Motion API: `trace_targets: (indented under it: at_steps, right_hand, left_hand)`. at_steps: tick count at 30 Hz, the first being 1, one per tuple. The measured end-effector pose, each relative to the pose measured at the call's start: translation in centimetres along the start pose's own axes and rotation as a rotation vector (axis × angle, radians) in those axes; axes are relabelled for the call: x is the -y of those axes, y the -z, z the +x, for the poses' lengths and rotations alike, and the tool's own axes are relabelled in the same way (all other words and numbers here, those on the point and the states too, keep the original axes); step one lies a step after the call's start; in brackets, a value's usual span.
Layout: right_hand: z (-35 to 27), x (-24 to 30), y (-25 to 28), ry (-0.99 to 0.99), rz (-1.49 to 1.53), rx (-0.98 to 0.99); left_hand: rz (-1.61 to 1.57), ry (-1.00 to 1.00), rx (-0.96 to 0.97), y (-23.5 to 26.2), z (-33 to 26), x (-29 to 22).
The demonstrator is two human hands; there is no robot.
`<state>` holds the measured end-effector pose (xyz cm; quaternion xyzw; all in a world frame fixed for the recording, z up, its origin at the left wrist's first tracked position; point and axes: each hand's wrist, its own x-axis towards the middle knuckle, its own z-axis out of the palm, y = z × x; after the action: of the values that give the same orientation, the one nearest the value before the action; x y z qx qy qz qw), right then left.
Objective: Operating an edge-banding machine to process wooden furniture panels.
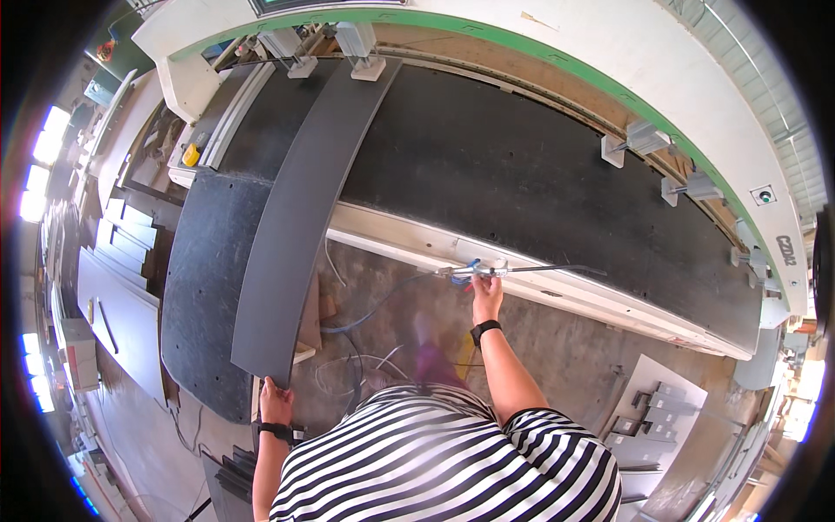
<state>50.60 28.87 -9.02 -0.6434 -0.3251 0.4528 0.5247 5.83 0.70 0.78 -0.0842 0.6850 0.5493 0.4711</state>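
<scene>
A long dark grey panel (300,200) lies across the machine's black table, its near end reaching over the rounded side table. My left hand (277,403) is closed on the near right corner of this panel. In my right hand (487,298), raised at the table's front rail, is an air blow gun (474,271). A thin dark nozzle (557,268) points right from it, over the table's front edge. The blue-grey air hose (383,302) runs from the gun to the left and down. My right fingers partly hide the gun's grip.
White clamp feet (369,69) stand along the table's back, under a green-edged white machine beam (565,54). Panels (122,322) are stacked at the left. Loose hose (352,370) lies by my feet. A white board (674,435) with small grey parts is at the lower right.
</scene>
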Motion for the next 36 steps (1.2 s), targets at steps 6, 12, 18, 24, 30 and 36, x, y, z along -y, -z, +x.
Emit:
trace_targets:
  at_steps: [6,12,18,24,30,36]
  right_hand:
    - [0.5,-1.3,0.7,0.124,-0.263,0.048]
    - [0.0,-1.5,0.7,0.425,-0.587,-0.124]
    - [-0.1,-0.2,0.8,0.323,-0.757,-0.006]
    - [0.1,-6.5,1.8,0.305,-0.843,-0.195]
    - [-10.1,2.4,-9.9,-0.596,0.205,0.808]
    - [-16.3,9.2,-19.7,-0.699,0.708,0.86]
  left_hand:
    - [-0.014,-0.001,0.039,-0.4,-0.3,-0.5]
    - [-0.028,-0.044,0.098,-3.2,-0.4,-1.8]
    - [-0.032,-0.083,0.227,-2.0,0.4,-2.3]
    - [-0.023,-0.147,0.323,-2.7,-0.1,-2.5]
    - [-0.019,-0.097,0.286,3.7,-4.6,0.6]
    - [-0.2,0.313,0.548,19.0,-5.2,2.8]
